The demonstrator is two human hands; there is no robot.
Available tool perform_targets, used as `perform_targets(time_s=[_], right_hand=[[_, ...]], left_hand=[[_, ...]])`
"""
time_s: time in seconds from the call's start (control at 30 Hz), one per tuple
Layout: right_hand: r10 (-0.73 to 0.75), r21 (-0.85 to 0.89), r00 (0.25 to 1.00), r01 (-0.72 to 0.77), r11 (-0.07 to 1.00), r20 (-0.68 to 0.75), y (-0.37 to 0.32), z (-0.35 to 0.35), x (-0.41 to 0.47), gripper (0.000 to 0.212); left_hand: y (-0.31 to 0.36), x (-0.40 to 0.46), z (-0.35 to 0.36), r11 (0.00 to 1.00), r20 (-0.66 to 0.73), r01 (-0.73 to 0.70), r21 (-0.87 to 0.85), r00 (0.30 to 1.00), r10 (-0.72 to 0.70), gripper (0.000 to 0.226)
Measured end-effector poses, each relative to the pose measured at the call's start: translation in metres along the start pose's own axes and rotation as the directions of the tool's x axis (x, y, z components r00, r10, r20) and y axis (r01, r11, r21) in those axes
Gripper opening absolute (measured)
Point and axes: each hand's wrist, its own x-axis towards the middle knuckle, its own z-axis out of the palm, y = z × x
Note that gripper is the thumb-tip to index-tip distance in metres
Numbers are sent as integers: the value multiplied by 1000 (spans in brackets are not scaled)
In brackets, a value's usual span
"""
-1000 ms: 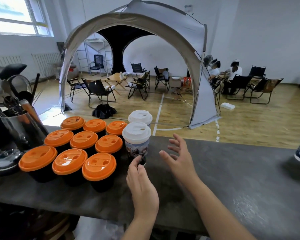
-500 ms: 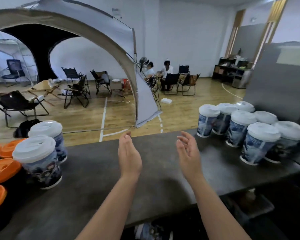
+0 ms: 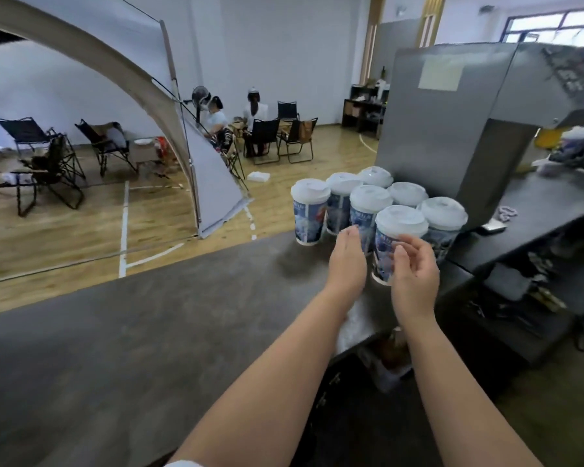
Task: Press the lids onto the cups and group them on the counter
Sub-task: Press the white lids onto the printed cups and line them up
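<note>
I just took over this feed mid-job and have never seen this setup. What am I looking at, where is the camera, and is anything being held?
There is no machine here: a person wears one wide-angle camera on the head, looking forward and down at bare hands. On the dark counter stands a cluster of seven printed paper cups with white lids on; the nearest cup sits between the hands. The left hand and right hand are both open on either side of it, holding nothing. A grey machine housing stands behind the cups.
</note>
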Motion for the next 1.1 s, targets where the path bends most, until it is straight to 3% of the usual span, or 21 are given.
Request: perform_targets(time_s=[0.2, 0.33, 0.47, 0.6, 0.77, 0.87, 0.97, 1.1], right_hand=[[-4, -79, 980, -12, 997, -200, 13, -17, 32, 18], [94, -27, 990, -97, 995, -108, 22, -16, 46, 35], [119, -5, 993, -119, 993, 6, 19, -8, 44, 43], [118, 46, 992, -120, 992, 40, 13, 7, 29, 45], [118, 154, 979, -144, 977, 168, -9, 53, -24, 56], [78, 229, 940, -161, 960, 334, -26, 92, -68, 49], [47, 261, 861, -205, 943, 507, -41, 134, -120, 42], [10, 263, 730, -259, 929, 684, -59, 183, -180, 37]], left_hand=[[-6, 28, 39, 999, -9, -29, 23, 1000, 29, 47], [-16, 36, 50, 999, -49, -36, 8, 998, 36, 59], [-25, 35, 52, 1000, -6, -17, 8, 1000, 17, 76], [-23, 21, 32, 997, -28, -79, 7, 996, 79, 64], [-2, -31, -42, 978, -173, -191, 88, 963, 204, 47], [6, -69, -106, 971, -336, -191, 145, 913, 230, 44], [14, -110, -166, 957, -524, -118, 265, 816, 246, 33], [15, -159, -235, 873, -637, -27, 487, 673, 376, 32]])
